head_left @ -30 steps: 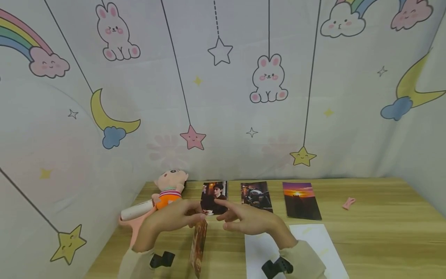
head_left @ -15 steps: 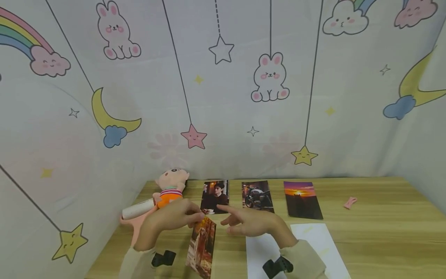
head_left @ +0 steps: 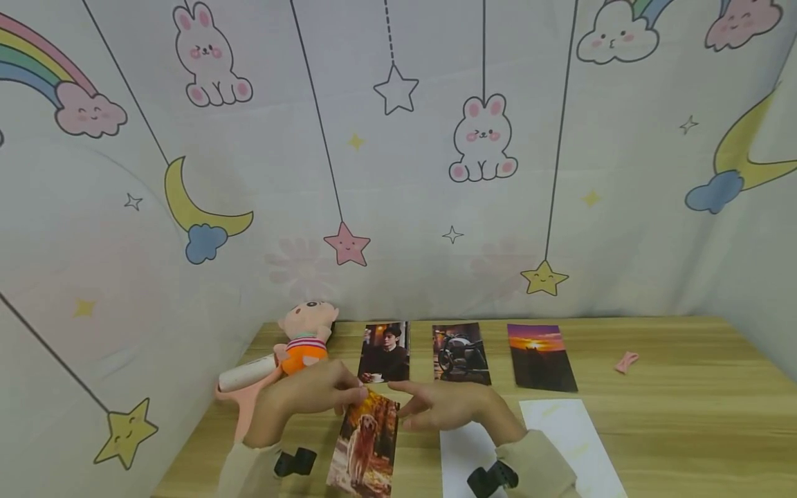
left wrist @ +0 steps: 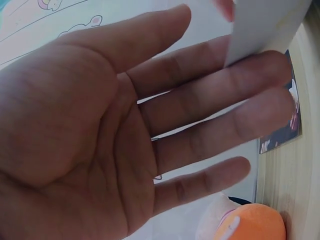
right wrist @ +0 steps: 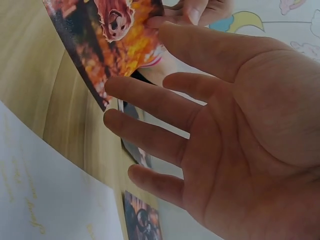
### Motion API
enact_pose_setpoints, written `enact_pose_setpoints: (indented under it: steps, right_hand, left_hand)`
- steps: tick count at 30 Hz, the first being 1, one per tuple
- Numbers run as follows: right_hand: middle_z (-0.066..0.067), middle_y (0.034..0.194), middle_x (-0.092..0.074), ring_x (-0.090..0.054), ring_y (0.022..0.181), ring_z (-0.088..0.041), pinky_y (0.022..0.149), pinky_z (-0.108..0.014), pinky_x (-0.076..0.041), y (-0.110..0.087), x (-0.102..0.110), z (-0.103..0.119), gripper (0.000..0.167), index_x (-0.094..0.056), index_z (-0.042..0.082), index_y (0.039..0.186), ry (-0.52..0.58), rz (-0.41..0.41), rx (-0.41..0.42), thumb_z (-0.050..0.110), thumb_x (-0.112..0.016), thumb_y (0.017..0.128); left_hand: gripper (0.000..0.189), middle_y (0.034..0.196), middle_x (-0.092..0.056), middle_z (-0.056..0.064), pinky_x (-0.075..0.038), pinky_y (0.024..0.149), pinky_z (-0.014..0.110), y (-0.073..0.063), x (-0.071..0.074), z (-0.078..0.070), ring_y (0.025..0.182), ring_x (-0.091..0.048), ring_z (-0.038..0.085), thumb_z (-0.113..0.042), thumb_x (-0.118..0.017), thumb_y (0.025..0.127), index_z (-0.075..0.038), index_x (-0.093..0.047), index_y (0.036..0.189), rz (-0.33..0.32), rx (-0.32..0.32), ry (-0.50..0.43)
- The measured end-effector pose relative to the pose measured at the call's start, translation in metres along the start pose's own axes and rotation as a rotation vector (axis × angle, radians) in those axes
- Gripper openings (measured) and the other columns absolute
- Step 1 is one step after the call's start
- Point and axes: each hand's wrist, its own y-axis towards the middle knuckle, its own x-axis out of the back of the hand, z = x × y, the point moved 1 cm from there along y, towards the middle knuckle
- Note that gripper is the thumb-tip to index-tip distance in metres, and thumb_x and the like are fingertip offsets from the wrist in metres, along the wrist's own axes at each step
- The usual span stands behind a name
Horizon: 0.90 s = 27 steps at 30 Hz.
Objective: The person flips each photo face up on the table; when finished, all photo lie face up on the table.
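Note:
In the head view my left hand [head_left: 317, 384] holds the upper left corner of a photo print [head_left: 364, 446] of a golden dog among autumn leaves. The print is raised, its picture facing me; its white back [left wrist: 267, 27] shows in the left wrist view. My right hand [head_left: 445, 401] is at the print's right edge with fingers extended. Seen from the right wrist, the right palm [right wrist: 250, 135] is bare and the index fingertip lies near the edge of the dog print [right wrist: 112, 30]. Three more prints lie behind: a seated person [head_left: 386, 349], a motorcycle [head_left: 461, 353] and a sunset [head_left: 540, 353].
White sheets [head_left: 569, 443] with faint yellow marks lie front right, partly under my right arm. A plush toy [head_left: 305, 339] in orange and a white roller [head_left: 245, 373] with a pink handle are at left. A pink bow [head_left: 625, 362] lies far right, before a patterned curtain [head_left: 398, 187].
The dog print has turned from nearly edge-on to face me, still held by my left hand. My right hand stays beside it, slightly lower than before.

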Motion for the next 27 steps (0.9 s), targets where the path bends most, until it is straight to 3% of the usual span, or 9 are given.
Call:
enact_pose_setpoints:
  steps: [7,15,21,27]
  right_hand:
    - [-0.010,0.134,-0.063,-0.059,0.121,-0.013,0.104,-0.030,-0.043,0.003,-0.004,-0.002,0.058,-0.038,0.008,0.153,-0.080,0.043,-0.017,0.021,-0.060,0.100]
    - [-0.009,0.137,-0.062,-0.056,0.126,-0.014,0.104,-0.027,-0.041,0.004,-0.004,-0.003,0.055,-0.044,0.006,0.149,-0.109,0.049,-0.037,0.022,-0.061,0.100]
    - [-0.010,0.142,-0.057,-0.053,0.131,-0.017,0.108,-0.028,-0.039,0.004,-0.003,-0.003,0.056,-0.043,0.003,0.150,-0.170,0.047,-0.038,0.024,-0.060,0.100]
    - [-0.011,0.146,-0.054,-0.051,0.133,-0.017,0.109,-0.028,-0.037,0.004,-0.002,-0.005,0.057,-0.042,0.002,0.151,-0.139,0.060,-0.051,0.023,-0.059,0.101]
  left_hand:
    - [0.027,0.077,-0.073,0.000,-0.056,0.061,0.027,-0.001,-0.003,0.003,0.061,-0.070,0.022,-0.017,-0.058,0.102,-0.003,-0.076,0.087,0.060,-0.035,0.010]
    - [0.029,0.082,-0.074,0.001,-0.050,0.057,0.021,-0.001,-0.004,0.006,0.059,-0.069,0.021,-0.019,-0.057,0.102,-0.004,-0.076,0.086,0.090,-0.022,0.069]
    - [0.028,0.082,-0.074,0.001,-0.048,0.057,0.021,0.000,-0.006,0.008,0.058,-0.068,0.024,-0.018,-0.058,0.101,-0.003,-0.077,0.086,0.105,0.005,0.067]
    - [0.026,0.081,-0.072,-0.001,-0.050,0.061,0.023,0.003,-0.009,0.012,0.059,-0.066,0.021,-0.021,-0.059,0.101,-0.004,-0.076,0.090,0.126,0.078,0.068]
